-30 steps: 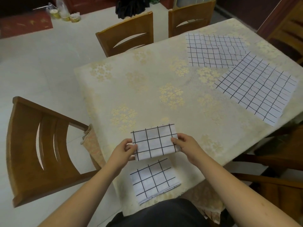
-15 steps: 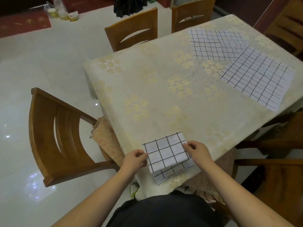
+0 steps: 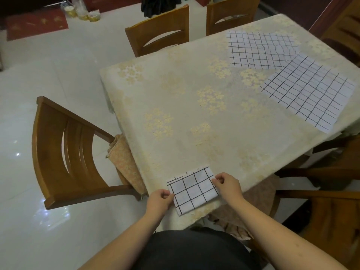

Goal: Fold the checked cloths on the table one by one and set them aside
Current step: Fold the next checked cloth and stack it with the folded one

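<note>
A small folded checked cloth (image 3: 193,190) lies at the near corner of the table (image 3: 175,106), on top of another folded cloth whose edge barely shows beneath it. My left hand (image 3: 159,199) pinches its left edge and my right hand (image 3: 227,185) pinches its right edge. Two unfolded checked cloths lie flat at the far right: one (image 3: 259,49) near the far edge, the other (image 3: 309,92) by the right edge, slightly overlapping the first.
The table wears a cream cloth with gold flowers. A wooden chair (image 3: 66,151) stands left of the near corner, two more chairs (image 3: 161,30) at the far side, others at the right (image 3: 331,193). White tiled floor lies to the left.
Both hands have brought the folded cloth down onto the folded one at the table's near corner, so it now covers it. The camera view has shifted.
</note>
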